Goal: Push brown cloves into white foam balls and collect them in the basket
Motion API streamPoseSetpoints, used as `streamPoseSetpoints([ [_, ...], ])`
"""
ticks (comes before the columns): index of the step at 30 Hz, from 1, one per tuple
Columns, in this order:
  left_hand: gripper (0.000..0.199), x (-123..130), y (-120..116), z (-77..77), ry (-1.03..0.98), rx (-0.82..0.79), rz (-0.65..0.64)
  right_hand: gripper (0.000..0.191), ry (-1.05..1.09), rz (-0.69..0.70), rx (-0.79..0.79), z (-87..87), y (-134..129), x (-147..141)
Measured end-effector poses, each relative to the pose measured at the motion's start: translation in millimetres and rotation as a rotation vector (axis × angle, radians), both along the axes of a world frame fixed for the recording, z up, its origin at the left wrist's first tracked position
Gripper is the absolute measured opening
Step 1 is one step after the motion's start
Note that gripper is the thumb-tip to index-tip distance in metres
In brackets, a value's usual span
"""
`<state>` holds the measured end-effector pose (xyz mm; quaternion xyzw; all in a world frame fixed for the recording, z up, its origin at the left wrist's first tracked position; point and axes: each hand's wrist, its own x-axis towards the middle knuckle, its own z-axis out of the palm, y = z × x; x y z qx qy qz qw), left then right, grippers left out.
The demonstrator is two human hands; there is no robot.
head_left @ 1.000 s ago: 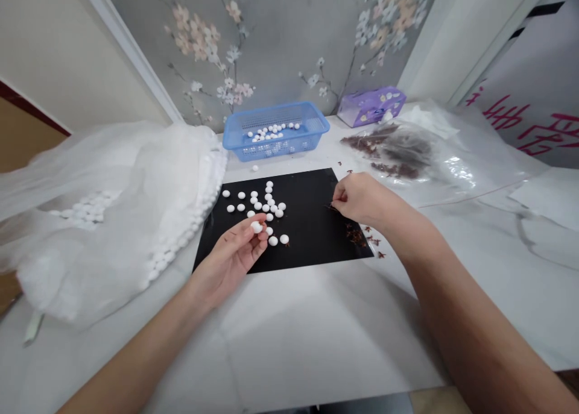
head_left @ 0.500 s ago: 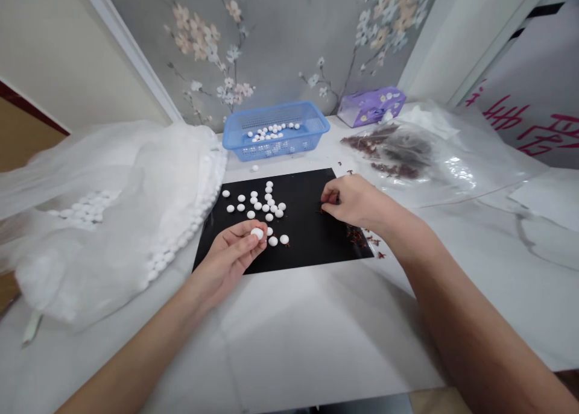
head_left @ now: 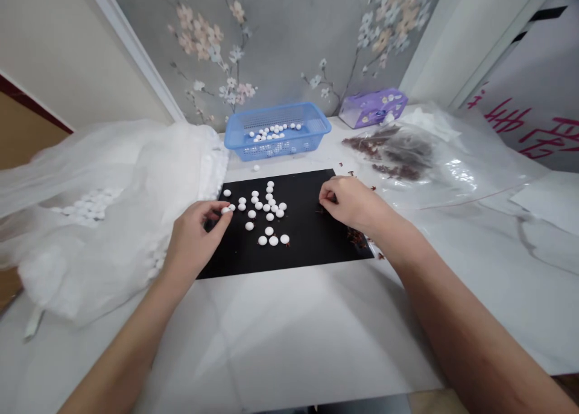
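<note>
White marble-effect desk (head_left: 289, 335), foreground: a black mat (head_left: 312, 245) is laid on it, its dark surface setting off the pale pieces. Left hand (head_left: 192, 236): nearly closed, a white bead (head_left: 225, 210) pinched between thumb and fingertips above the mat's left edge. Right hand (head_left: 348, 200): fingers curled together at the mat's right edge, near dark red-brown fragments (head_left: 357, 238); any hold cannot be told. Further white beads (head_left: 270, 217) are grouped mid-mat. Beyond: a white net bag (head_left: 136, 161), a blue plastic basket (head_left: 275, 114), a clear plastic bag (head_left: 456, 179), a purple tissue box (head_left: 373, 108).
</note>
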<state>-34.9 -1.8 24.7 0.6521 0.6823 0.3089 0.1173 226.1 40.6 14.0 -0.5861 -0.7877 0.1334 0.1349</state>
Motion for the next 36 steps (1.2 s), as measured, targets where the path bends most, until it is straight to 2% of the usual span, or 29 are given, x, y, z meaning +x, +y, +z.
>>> streamPoseSetpoints([
  [3, 0.022, -4, 1, -1.2, 0.147, -0.096, -0.004, 0.009, -0.006, -0.002, -0.004, -3.2, 0, -1],
  [7, 0.025, -2, 1, -1.3, 0.222, -0.178, -0.027, 0.010, -0.049, -0.019, -0.017, -2.6, -1, -3],
  [10, 0.025, 1, 0, -0.3, 0.269, -0.207, 0.002, 0.011, -0.069, -0.027, 0.002, 1.1, -4, -5],
  [15, 0.031, -1, 2, -5.1, 0.263, -0.087, -0.013, 0.011, -0.041, -0.042, 0.038, 7.4, -10, -9],
  [19, 0.038, -6, 7, -14.6, 0.322, 0.015, -0.194, 0.011, -0.005, -0.039, 0.040, 10.1, -13, -12],
  [21, 0.035, -7, 8, -18.0, 0.360, 0.029, -0.237, 0.011, 0.031, -0.037, 0.050, 10.3, -12, -13],
  [24, 0.028, -8, 9, -19.7, 0.343, 0.076, -0.213, 0.010, 0.147, -0.009, 0.101, 8.9, -12, -14],
  [27, 0.023, -9, 9, -19.5, 0.233, 0.099, -0.143, 0.009, 0.274, 0.023, 0.142, 6.6, -13, -17],
  [32, 0.023, -9, 9, -19.8, 0.032, -0.006, -0.024, 0.007, 0.440, 0.060, 0.120, 2.4, -17, -26],
  [36, 0.024, -6, 6, -19.5, 0.067, -0.057, 0.001, 0.006, 0.587, 0.097, 0.063, 1.1, -20, -35],
])
